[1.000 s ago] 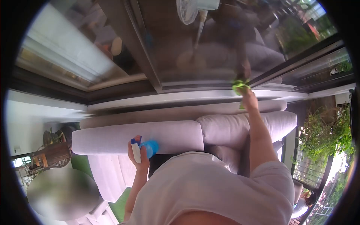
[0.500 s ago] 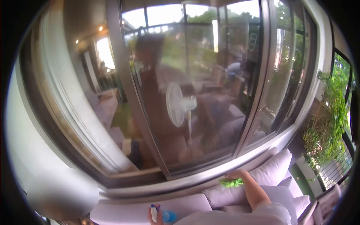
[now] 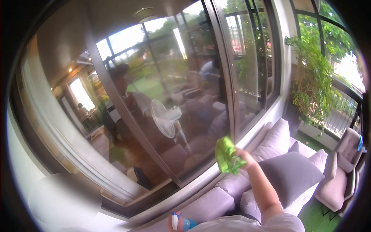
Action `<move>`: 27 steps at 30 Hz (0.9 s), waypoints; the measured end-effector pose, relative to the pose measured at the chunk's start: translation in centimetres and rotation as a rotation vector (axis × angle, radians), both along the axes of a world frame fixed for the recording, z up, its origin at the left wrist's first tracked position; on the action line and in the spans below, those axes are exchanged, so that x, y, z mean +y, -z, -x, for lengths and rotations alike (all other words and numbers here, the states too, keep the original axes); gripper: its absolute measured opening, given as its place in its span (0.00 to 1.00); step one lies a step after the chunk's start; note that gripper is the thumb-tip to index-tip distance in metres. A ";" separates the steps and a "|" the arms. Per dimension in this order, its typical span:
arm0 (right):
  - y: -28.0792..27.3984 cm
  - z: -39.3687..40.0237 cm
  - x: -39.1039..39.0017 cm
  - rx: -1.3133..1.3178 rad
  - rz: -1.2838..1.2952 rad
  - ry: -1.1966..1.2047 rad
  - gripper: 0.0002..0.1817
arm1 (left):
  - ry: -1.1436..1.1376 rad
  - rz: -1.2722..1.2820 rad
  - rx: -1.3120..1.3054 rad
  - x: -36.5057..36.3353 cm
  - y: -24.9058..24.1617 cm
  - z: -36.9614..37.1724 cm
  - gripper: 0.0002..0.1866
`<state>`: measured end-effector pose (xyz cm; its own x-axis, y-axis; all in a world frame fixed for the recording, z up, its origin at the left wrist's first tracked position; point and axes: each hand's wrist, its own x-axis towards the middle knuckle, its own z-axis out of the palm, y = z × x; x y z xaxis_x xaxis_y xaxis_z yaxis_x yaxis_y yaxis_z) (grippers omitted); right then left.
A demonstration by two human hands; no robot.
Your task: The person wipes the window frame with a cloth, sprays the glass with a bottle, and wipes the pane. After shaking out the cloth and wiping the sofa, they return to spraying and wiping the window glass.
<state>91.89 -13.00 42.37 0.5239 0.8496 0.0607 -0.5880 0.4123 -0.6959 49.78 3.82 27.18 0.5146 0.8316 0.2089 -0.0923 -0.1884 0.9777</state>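
Glass filled most of the view: a tall sliding window (image 3: 162, 100) with dark frames, reflecting a standing fan (image 3: 165, 118) and dim furniture. The right hand (image 3: 244, 157) was raised and clenched on a bright green cloth (image 3: 227, 155), which hung bunched just in front of the lower part of the pane — whether it touched the glass could not be told. The left hand (image 3: 174, 223) sat low at the bottom edge, well apart from the other, wrapped around a spray bottle (image 3: 181, 223) (white nozzle, blue body). Between the person and the window stood a pale grey sofa (image 3: 270, 145) with 1 darker cushion (image 3: 291, 176) on it. Leafy plants (image 3: 315, 83) crowded the right side beside a padded armchair (image 3: 342, 170) — green flooring showed below it.
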 end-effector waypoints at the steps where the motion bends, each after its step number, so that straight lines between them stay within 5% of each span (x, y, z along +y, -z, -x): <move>1: -0.6 -0.1 -0.7 0.105 -0.050 0.087 0.30 | 0.015 -0.022 0.013 0.2 0.1 -0.1 0.18; 7: -8.7 -1.4 -3.8 0.049 -0.400 0.434 0.22 | 0.095 -0.221 0.114 0.1 1.0 -0.2 0.19; 9: -10.2 -3.9 -4.1 0.050 -0.343 0.522 0.20 | 0.115 -0.288 0.146 -0.3 1.4 -0.6 0.19; 14: -8.1 -9.7 0.5 -0.689 0.008 1.370 0.30 | 0.151 -0.408 0.230 -1.2 2.9 -2.0 0.20; 18: -4.2 -14.2 6.6 -0.772 0.208 1.328 0.33 | -0.013 -0.447 0.275 -2.3 3.7 -2.9 0.21; 21: -6.4 -17.9 11.4 -1.251 0.618 1.399 0.35 | -0.123 -0.270 0.108 -3.6 2.0 -3.6 0.20; 22: -7.6 -19.7 12.6 -1.417 0.659 1.340 0.36 | -0.107 -0.272 0.114 -4.2 0.8 -4.0 0.20; 24: -11.1 -23.8 14.8 -1.551 0.565 1.688 0.36 | -0.279 -0.330 0.125 -4.7 -1.6 -5.1 0.18; 27: -26.6 -24.6 15.0 -1.681 0.327 1.863 0.33 | -0.355 -0.154 0.133 -5.6 -3.1 -6.3 0.17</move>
